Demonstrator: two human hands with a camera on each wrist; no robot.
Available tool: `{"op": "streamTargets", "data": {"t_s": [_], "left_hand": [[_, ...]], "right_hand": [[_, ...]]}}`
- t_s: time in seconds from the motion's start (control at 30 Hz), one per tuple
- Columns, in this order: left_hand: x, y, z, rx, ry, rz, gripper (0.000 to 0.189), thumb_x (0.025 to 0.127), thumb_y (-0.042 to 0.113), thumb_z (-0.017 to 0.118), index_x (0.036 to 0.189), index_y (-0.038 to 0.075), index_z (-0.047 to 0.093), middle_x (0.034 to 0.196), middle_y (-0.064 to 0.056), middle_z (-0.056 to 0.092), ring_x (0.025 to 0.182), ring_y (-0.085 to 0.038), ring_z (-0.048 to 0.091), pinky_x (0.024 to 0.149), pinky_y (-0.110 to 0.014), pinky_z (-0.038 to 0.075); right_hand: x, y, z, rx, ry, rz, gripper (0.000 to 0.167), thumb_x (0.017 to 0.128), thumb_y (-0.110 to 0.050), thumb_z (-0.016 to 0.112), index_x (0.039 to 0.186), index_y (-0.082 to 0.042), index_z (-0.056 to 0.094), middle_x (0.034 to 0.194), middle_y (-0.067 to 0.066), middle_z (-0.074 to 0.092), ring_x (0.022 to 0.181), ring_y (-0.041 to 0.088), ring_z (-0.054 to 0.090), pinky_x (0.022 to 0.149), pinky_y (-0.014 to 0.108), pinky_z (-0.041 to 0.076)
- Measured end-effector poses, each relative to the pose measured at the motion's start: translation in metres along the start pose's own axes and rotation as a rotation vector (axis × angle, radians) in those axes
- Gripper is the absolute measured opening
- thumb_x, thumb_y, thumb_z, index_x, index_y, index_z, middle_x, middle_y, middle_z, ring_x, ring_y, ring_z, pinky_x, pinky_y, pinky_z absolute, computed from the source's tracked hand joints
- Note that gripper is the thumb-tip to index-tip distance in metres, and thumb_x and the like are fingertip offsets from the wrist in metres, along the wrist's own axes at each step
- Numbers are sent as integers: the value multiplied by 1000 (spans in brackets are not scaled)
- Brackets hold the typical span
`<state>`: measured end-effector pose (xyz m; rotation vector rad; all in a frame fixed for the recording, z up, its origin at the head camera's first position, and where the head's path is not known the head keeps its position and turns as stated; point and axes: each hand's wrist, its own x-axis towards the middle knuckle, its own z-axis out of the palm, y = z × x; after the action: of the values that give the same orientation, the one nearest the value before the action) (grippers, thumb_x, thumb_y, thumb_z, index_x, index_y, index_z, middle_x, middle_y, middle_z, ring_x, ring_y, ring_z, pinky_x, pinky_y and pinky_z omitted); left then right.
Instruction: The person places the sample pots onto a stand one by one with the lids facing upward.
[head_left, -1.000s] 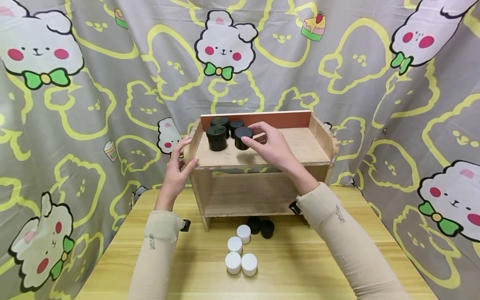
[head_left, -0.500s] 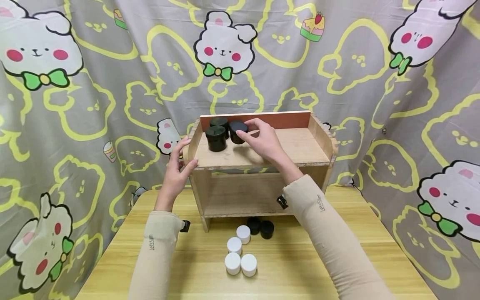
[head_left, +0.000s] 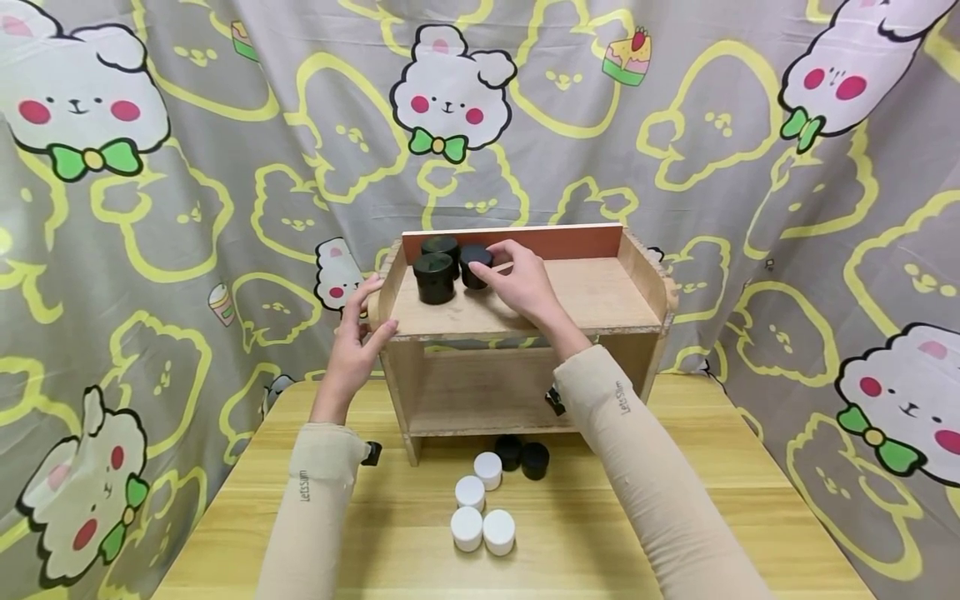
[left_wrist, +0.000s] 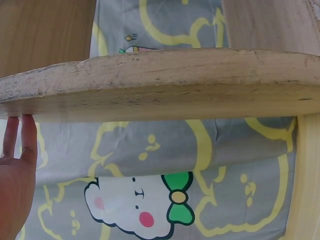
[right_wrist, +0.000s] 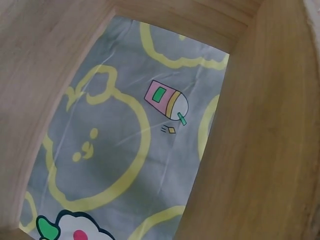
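Note:
My right hand (head_left: 519,283) pinches a black lidded jar (head_left: 474,267) between thumb and fingers at the top board of a small wooden shelf (head_left: 592,292). Whether the jar's base touches the board is unclear. Left of it stand a front black jar (head_left: 435,280) and a rear black jar (head_left: 441,244); another black jar seen earlier is hidden behind the held one. At the shelf's left end, my left hand (head_left: 354,343) holds the side panel, thumb on the front corner. Its fingers (left_wrist: 28,137) touch the wood in the left wrist view. The right wrist view shows no hand.
Several white jars (head_left: 469,493) stand on the wooden table (head_left: 247,517) in front of the shelf. Two black jars (head_left: 535,460) stand near its lower front edge. A lower board (head_left: 487,400) spans the shelf, and a patterned curtain (head_left: 750,208) hangs behind and around.
My right hand has moved left and slightly back with the black jar, bringing it close beside the other black jars and covering one behind it. The left hand stays put.

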<state>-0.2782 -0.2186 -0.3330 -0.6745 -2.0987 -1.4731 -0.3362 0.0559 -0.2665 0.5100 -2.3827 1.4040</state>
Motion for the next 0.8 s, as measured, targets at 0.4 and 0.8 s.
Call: {"op": "streamTargets", "data": {"t_s": [0.4,0.8], "left_hand": [[5,-28,0,-1,15,4,62,101,6,64,156,20,39,169,7,28,136,-26,43,92,-33,44],[5,-30,-1,4,16,-12,63,101,6,64,157,21,38,169,9,28,135,-27,44,92,-38,45]], "right_hand": [[1,4,3,-17,-6,-2,49,97,-36,74,133,-5,63,123,16,71,106,30,72,95,42,55],[2,5,4,-17,-27,10,52,97,-36,74,136,-4,63,125,15,71,108,30,71,95,43,55]]}}
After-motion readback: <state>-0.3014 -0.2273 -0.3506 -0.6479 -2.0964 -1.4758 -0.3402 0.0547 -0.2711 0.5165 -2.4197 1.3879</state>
